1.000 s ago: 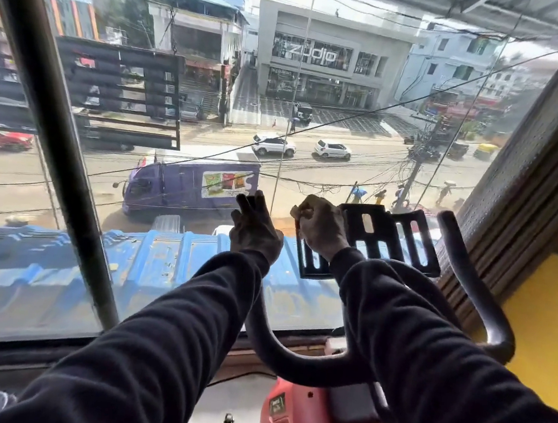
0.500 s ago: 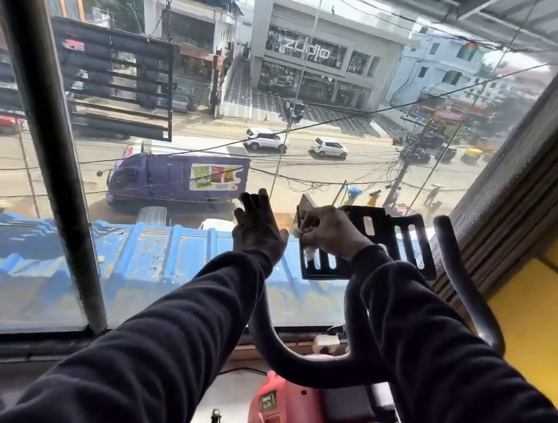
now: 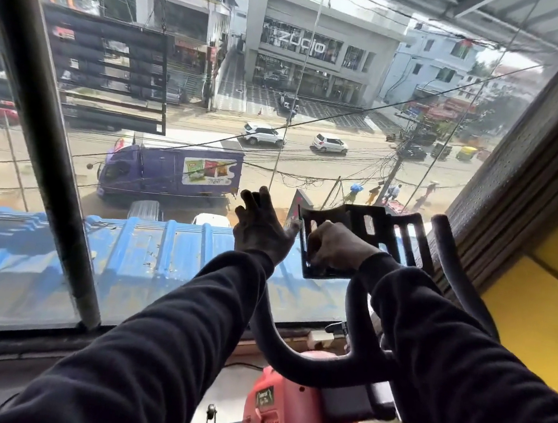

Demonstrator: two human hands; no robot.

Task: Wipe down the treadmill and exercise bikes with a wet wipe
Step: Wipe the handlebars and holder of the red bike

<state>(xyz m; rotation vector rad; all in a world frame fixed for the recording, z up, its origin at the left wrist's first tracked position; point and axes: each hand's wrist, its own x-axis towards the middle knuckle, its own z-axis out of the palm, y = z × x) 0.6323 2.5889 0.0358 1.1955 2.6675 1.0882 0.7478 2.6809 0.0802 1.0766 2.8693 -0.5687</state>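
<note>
Exercise bike's slotted holder [image 3: 373, 221] holds nothing; right hand [image 3: 336, 245] presses it, fingers curled, left hand [image 3: 262, 226] fingers apart.

Black slotted bike tray [image 3: 386, 227] tilted above curved black handlebar [image 3: 290, 353], red-orange bike body [image 3: 278, 418] below

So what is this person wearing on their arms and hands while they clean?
Both arms are covered by long, dark, near-black sleeves of a soft, slightly fuzzy fabric, reaching to the wrists. The left hand and right hand are bare: no gloves. No watch, ring or band shows. The left sleeve and right sleeve carry no logos or stripes.
</note>
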